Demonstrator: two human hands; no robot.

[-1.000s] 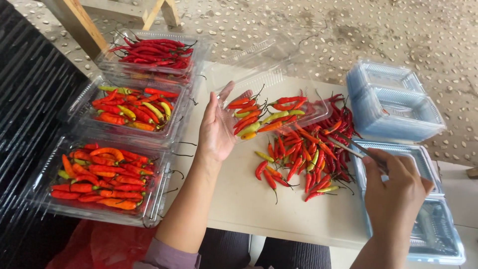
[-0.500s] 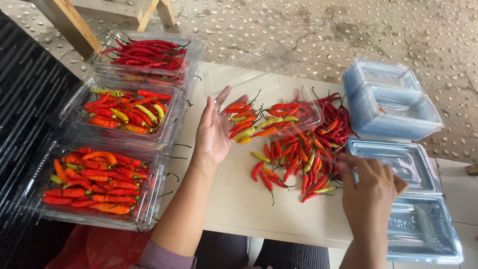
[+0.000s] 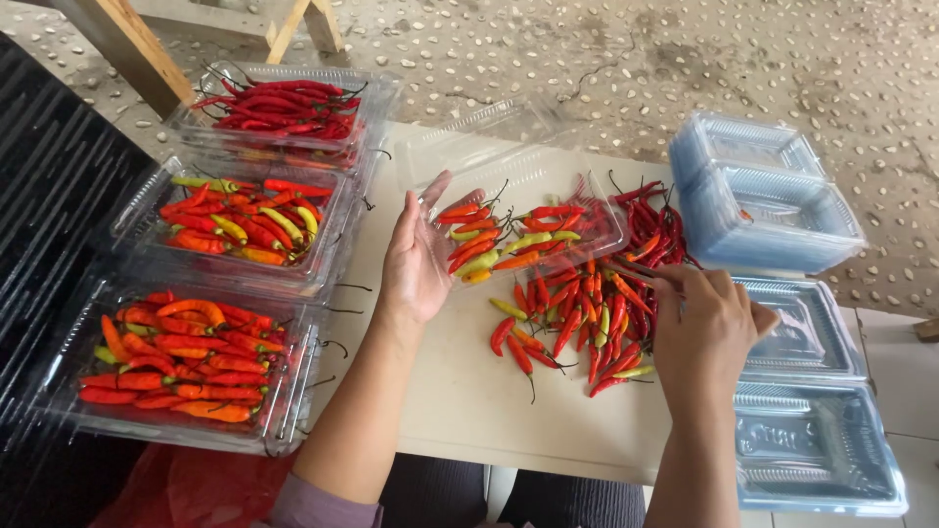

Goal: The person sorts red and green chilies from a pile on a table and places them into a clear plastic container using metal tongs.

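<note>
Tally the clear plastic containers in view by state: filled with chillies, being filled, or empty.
Filled clear plastic clamshell trays of chillies, on the left: 3
Open clear plastic tray being filled, steadied by the left hand: 1
Empty open clear plastic trays by the right hand: 2
Stacks of empty clear plastic trays, far right: 2
Total: 8

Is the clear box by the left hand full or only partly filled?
Partly filled: the clear box holds a few chillies at its near side; the far part is bare.
</note>
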